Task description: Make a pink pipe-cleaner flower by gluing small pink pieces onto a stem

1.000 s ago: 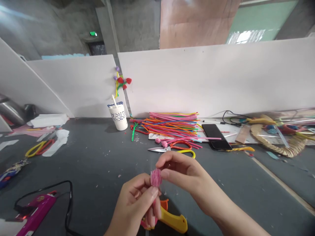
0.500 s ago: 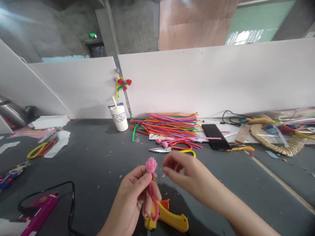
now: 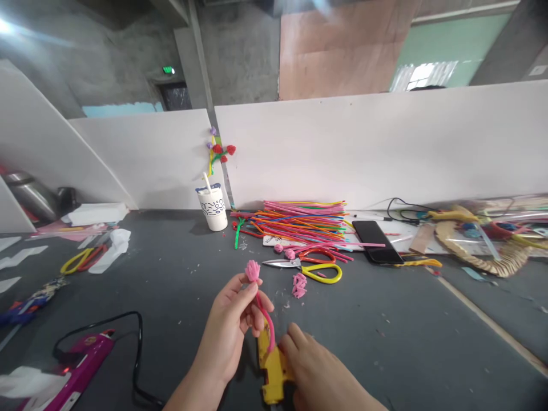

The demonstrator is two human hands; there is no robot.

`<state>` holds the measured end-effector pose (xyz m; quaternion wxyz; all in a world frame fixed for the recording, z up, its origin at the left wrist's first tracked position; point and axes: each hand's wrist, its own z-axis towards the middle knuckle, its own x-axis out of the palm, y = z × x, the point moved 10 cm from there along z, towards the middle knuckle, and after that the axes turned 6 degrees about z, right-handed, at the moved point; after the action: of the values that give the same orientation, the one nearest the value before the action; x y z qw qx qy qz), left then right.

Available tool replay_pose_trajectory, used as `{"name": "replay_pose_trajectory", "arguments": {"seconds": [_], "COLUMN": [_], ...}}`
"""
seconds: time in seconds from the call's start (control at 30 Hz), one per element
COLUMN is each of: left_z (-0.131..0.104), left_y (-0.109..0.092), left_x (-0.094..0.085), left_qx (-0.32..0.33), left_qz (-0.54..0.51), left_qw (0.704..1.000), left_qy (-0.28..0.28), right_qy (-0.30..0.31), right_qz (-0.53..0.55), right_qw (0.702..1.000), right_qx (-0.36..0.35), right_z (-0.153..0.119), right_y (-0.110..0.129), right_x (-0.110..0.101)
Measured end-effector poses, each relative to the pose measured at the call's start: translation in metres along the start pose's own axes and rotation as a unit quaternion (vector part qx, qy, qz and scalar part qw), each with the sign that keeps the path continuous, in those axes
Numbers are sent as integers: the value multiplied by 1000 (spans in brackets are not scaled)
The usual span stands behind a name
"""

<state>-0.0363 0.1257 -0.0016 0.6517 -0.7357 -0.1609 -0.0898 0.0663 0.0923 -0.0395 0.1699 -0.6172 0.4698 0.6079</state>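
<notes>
Between the thumb and fingers of my left hand (image 3: 231, 319) is a pink pipe-cleaner flower (image 3: 252, 271), its bloom upright and its darker pink stem curving down below. My right hand (image 3: 314, 365) is closed around the handle of a yellow glue gun (image 3: 273, 381), low in front of me; the fingers hide most of the handle. The stem's lower end passes in front of the gun's body. Beyond my hands lies a small heap of cut pink pieces (image 3: 299, 285), beside scissors (image 3: 322, 274) with red and yellow handles.
A pile of coloured pipe cleaners (image 3: 299, 222) lies along the white partition (image 3: 363, 154). A black phone (image 3: 377, 242) is to its right, a white cup with a straw (image 3: 213, 212) to its left. A magenta corded tool (image 3: 83, 368) sits at lower left.
My right hand has moved down from beside the bloom to the glue gun and taken hold of its handle. My left hand with the flower has shifted slightly left and up.
</notes>
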Motion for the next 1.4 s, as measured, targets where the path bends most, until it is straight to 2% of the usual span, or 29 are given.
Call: {"name": "replay_pose_trajectory", "arguments": {"seconds": [0.1, 0.2, 0.3, 0.4, 0.5, 0.57, 0.63, 0.73, 0.8, 1.23, 1.4], "left_z": [2, 3, 2, -1, -4, -5, -6, -7, -8, -10, -9], "left_y": [-11, -20, -17, -5, 4, 7, 11, 15, 16, 18, 14], "left_x": [-11, -19, -17, -9, -2, 2, 6, 10, 11, 17, 16], "left_qx": [19, 35, 21, -16, -36, -44, -53, -63, -67, -72, -53], "left_qz": [17, 25, 39, 55, 60, 60, 57, 46, 40, 19, 39], "left_qw": [999, 997, 997, 998, 997, 997, 997, 997, 997, 997, 997], "left_qy": [-31, -59, -55, -33, -17, -8, 2, 10, 11, 33, 28], "right_qy": [-63, -162, -243, -297, -311, -301, -277, -264, -269, -274, -264], "right_qz": [95, 155, 233, 302, 376, 407, 405, 365, 338, 347, 345], "right_qw": [993, 973, 942, 905, 872, 862, 870, 887, 893, 892, 895], "right_qx": [39, 57, -2, -43, -37, -22, -32, -102, -123, -98, -99], "right_z": [-6, -16, -27, -38, -46, -48, -48, -48, -48, -46, -45], "right_y": [-21, -41, -42, -45, -55, -60, -55, -33, -24, -27, -28], "right_x": [-22, -61, -93, -108, -101, -91, -85, -90, -94, -90, -88]}}
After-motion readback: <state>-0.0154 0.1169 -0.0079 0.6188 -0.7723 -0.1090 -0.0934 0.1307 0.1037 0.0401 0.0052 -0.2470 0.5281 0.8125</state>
